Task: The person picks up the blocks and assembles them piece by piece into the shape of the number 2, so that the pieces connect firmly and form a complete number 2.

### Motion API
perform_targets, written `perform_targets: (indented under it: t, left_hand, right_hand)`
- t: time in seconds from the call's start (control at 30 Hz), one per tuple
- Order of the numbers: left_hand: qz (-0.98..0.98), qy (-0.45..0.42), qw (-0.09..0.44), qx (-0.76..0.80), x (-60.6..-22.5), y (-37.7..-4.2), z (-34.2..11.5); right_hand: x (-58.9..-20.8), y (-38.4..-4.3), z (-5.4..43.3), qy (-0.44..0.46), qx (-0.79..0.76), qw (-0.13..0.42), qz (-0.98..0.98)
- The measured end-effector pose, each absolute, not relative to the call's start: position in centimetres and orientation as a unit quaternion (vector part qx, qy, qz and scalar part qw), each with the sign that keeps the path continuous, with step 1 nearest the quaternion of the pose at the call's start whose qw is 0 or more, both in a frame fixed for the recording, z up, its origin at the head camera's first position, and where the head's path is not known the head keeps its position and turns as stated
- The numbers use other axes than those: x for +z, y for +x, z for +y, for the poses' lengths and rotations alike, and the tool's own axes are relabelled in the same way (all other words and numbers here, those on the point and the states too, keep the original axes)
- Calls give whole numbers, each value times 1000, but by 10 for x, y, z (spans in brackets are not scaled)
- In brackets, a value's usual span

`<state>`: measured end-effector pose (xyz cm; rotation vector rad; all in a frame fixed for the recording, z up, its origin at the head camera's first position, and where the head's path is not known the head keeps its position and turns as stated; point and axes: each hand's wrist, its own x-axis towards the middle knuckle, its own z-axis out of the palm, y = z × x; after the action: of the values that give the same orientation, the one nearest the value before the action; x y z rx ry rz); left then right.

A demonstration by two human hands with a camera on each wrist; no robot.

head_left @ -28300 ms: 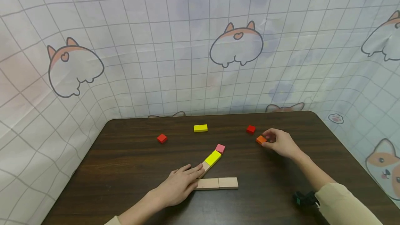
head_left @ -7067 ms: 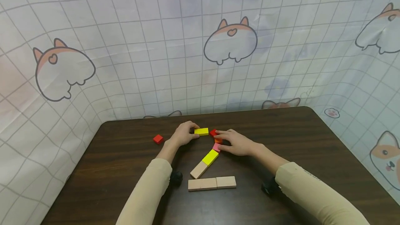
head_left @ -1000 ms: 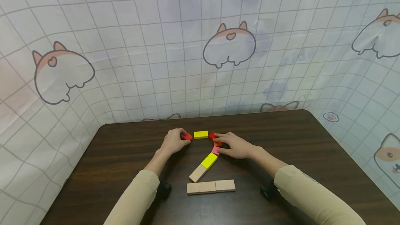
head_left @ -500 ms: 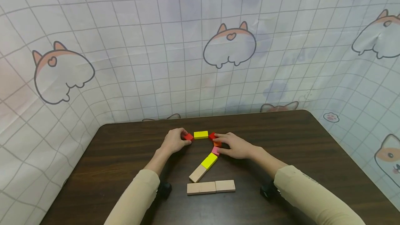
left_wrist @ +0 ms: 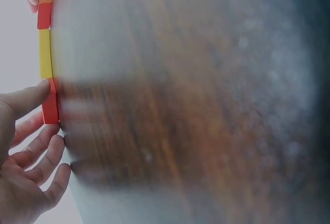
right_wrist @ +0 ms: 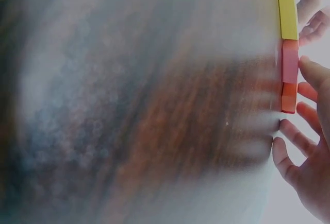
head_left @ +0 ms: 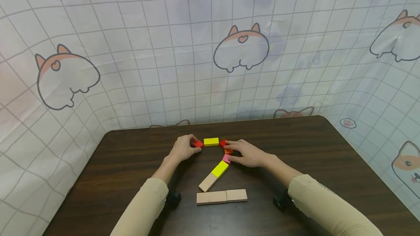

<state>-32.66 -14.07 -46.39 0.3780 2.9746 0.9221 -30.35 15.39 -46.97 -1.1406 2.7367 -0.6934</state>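
My left hand pinches a small red block between thumb and fingers, right at the left end of a yellow block. My right hand rests its fingertips against the other side of the curve, with the thumb by a pink block. Its index finger lies at a second red block and partly covers an orange block. Below them, a longer yellow block and a plain wooden block run diagonally. In the left wrist view, the thumb presses the red block beside the yellow one.
Two plain wooden blocks, a left one and a right one, lie end to end in front of the diagonal. The dark wooden table ends at a patterned cloth wall.
Since the oldest frame, the orange block and both red blocks have come into the curve. Over the last second, the left red block has slid slightly right; the right hand stays put.
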Motion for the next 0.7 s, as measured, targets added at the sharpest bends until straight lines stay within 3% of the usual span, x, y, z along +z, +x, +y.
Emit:
perform_targets:
  t: [0.7]
  left_hand:
    - [948, 152, 25, 279, -456, -319, -169]
  right_hand:
    - [-458, -305, 175, -360, -244, 68, 898]
